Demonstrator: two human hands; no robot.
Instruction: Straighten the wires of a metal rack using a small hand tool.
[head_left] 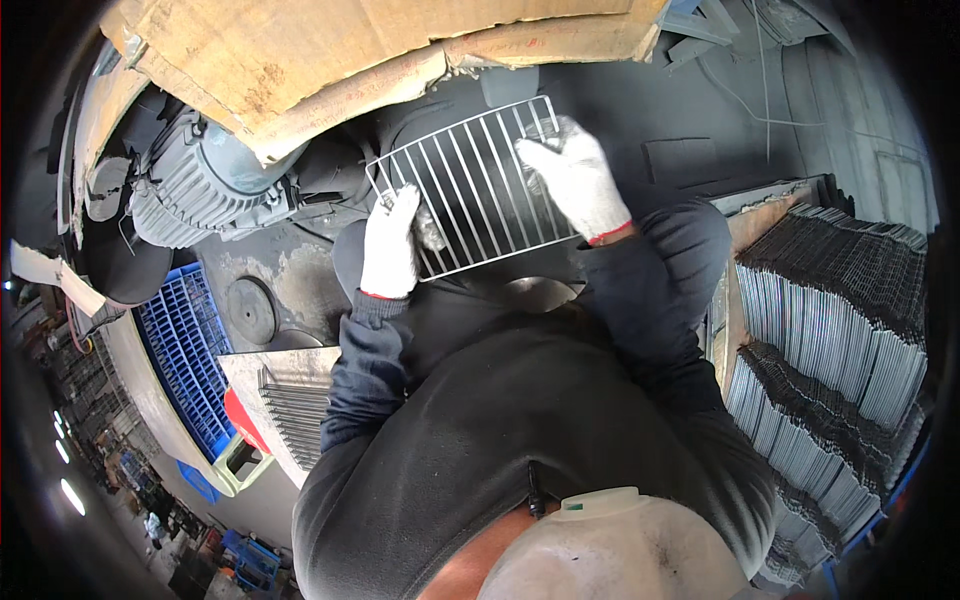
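A rectangular wire rack (478, 190) with thin parallel metal bars is held up in front of my lap, slightly tilted. My left hand (391, 245), in a white knit glove with dark, worn fingers, grips its left side near the lower corner. On the rack's right side, towards the upper corner, my right hand (580, 180) is closed in a matching glove with a red cuff. Some fingers of both hands pass behind the bars, partly hidden.
Torn cardboard (340, 60) overhangs the far side. A ribbed grey motor (205, 185) stands at left, beyond a blue plastic crate (185, 340). Bars of another rack rest on a board (245, 375) at lower left. Tall stacks of wire racks (830, 300) fill the right.
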